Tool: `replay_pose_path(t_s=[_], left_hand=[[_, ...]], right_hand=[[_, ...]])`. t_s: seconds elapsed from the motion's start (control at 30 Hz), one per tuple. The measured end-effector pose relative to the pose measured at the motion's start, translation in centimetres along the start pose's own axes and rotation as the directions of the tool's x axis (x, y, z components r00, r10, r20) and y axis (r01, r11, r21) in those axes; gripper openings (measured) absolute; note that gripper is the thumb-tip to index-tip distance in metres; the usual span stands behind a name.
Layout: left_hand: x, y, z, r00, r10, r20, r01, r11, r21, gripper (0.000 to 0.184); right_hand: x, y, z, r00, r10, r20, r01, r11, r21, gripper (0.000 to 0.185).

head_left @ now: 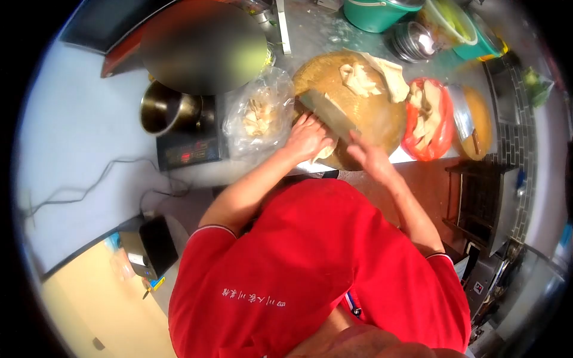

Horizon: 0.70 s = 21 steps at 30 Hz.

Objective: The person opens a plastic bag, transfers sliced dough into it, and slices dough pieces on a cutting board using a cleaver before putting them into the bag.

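My right hand [370,158] is closed round the handle end of a cleaver [330,114], whose broad blade slants across the left side of a round wooden chopping board [385,128]. Beside the blade, my left hand [307,140] presses down with bent fingers on a pale, soft sheet [325,150], which is mostly hidden beneath it. On the far part of the board lie a heap of pale cut strips [359,80] and a folded pale sheet [388,76]. To the left, a clear plastic bag [236,128] holds more pale pieces [258,116].
Right of the board sits a red plastic bag [441,140] with pale sheets. Beyond it, another knife [462,113] rests on a smaller round board [480,107]. A metal pot [158,110] and a digital scale [188,154] stand left. Green buckets [373,15] and stacked metal bowls [412,43] line the back.
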State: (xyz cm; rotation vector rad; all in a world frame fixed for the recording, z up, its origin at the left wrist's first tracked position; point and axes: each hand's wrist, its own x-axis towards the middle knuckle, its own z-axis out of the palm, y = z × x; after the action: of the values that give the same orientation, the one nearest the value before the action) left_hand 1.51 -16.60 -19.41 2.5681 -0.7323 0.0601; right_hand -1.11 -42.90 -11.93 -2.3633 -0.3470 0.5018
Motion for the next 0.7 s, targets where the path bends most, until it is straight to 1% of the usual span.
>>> replay_pose_path(t_s=[0.03,0.1,0.13,0.23,0.33,0.43,0.53,0.6,0.63,0.67,0.7], left_hand=[[0.3,0.2,-0.9,0.999,-0.013,0.051,0.016,0.999,-0.043,0.051],[0.4,0.4,-2.0,0.986,-0.036,0.165,0.057,0.99,-0.127,0.052],[0.3,0.1,-1.6,0.987,-0.034,0.155,0.046,0.996,-0.077,0.053],[0.4,0.1,-1.5,0.984,-0.037,0.175,0.05,0.996,-0.068,0.054],[0.2,-0.1,-1.1,0.998,-0.006,0.061,0.007,1.0,-0.008,0.052],[0.5,-0.4,-0.6,1.0,0.003,-0.017,-0.004,0.999,-0.053,0.053],[0.4,-0.4,-1.3,0.996,0.023,0.088,-0.018,0.998,-0.053,0.052],[-0.3,-0.3,-0.2,0.996,-0.012,-0.084,0.007,0.998,-0.061,0.046],[-0.4,-0.1,-0.1,0.985,-0.028,-0.172,0.017,0.998,-0.066,0.043],[-0.8,0.1,-0.1,0.972,-0.071,-0.222,0.06,0.997,-0.054,0.039],[-1.3,0.6,-0.4,0.956,-0.114,-0.269,0.106,0.993,-0.044,0.035]], right_hand=[[-1.0,-0.2,0.8,1.0,0.011,0.029,-0.008,0.996,-0.09,0.065],[-3.0,0.4,2.7,1.0,0.002,-0.016,-0.003,0.995,-0.099,0.065],[-3.6,0.6,3.2,0.999,-0.002,-0.04,-0.002,0.995,-0.104,0.066],[-4.0,0.1,2.8,0.997,0.084,0.001,-0.083,0.991,-0.108,0.067],[-0.5,1.3,3.4,0.998,-0.034,-0.058,0.027,0.993,-0.117,0.068],[3.9,1.6,3.4,0.994,-0.091,-0.06,0.085,0.992,-0.098,0.069],[6.9,1.8,2.2,0.99,-0.144,-0.01,0.144,0.99,0.003,0.066],[7.7,3.7,1.2,0.973,-0.227,-0.049,0.23,0.969,0.088,0.063],[7.7,2.4,0.0,0.961,-0.268,-0.072,0.275,0.953,0.127,0.062],[6.5,1.4,-1.9,0.995,0.043,0.089,-0.068,0.95,0.305,0.059],[5.9,1.0,-2.9,0.978,0.158,0.133,-0.2,0.88,0.431,0.059]])
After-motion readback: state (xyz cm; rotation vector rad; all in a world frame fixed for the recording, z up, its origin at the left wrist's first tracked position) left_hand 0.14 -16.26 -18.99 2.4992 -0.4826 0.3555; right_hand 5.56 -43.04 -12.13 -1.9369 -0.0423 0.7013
